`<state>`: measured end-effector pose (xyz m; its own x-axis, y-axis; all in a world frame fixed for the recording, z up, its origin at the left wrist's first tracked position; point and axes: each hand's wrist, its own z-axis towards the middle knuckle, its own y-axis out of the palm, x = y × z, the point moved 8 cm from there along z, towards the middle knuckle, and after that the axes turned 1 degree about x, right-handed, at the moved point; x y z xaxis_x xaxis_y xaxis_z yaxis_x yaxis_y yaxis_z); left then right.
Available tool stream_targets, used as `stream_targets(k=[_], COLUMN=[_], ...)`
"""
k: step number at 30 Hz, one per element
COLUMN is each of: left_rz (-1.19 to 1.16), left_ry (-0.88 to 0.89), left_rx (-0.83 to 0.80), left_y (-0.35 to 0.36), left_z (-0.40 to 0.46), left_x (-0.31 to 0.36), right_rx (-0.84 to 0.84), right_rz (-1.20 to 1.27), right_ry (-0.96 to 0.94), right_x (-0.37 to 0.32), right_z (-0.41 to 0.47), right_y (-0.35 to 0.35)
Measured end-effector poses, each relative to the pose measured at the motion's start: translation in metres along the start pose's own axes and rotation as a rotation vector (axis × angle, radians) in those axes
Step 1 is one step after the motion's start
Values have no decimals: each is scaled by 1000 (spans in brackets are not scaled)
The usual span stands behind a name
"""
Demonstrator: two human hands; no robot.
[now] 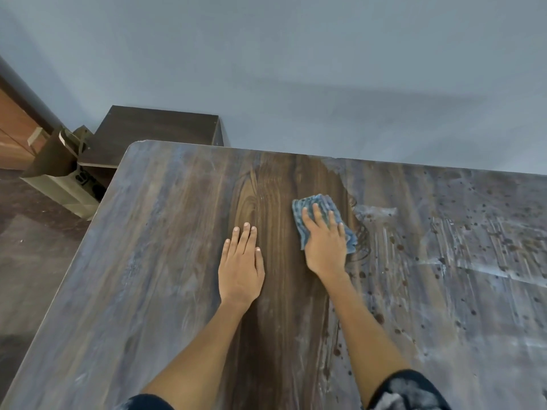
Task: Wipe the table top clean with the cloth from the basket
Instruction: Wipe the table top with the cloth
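A wooden table top (165, 261) fills the view, dusty grey on the left and right, with a darker clean band down the middle. My right hand (325, 247) presses flat on a folded blue cloth (313, 204) at the right edge of that dark band. The cloth's far end and right side stick out from under my fingers. My left hand (241, 267) lies flat on the clean wood, fingers together, with nothing in it. No basket is in view.
Dark wet spots and white dust smears (461, 250) cover the table's right part. Past the far left corner stand a dark low cabinet (157, 125) and a paper bag (62, 173) on the floor. A grey wall runs behind the table.
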<state>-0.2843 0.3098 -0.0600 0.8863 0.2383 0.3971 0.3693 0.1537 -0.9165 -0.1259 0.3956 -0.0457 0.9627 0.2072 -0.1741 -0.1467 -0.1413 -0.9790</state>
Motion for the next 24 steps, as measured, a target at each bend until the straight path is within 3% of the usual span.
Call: stream_targets(k=[5, 9, 14, 18, 20, 24], left_rz=[4, -11, -31, -26, -28, -17], left_ry=[22, 33, 49, 54, 51, 62], left_rx=[-19, -22, -22, -35, -37, -37], left_y=[-2, -7, -13, -17, -18, -22], left_z=[-19, -41, -69, -89, -95, -109], left_x=[-3, -8, -13, -16, -18, -18], right_rx=[-43, -97, -53, -58, -43, -83], right_rz=[10, 43, 29, -23, 1, 8], right_ry=[-248, -430, -254, -71, -90, -337], right_x=[-44, -33, 35, 20, -9, -62], right_z=[-48, -119, -106, -68, -69, -120], right_y=[21, 33, 9, 5, 8, 30])
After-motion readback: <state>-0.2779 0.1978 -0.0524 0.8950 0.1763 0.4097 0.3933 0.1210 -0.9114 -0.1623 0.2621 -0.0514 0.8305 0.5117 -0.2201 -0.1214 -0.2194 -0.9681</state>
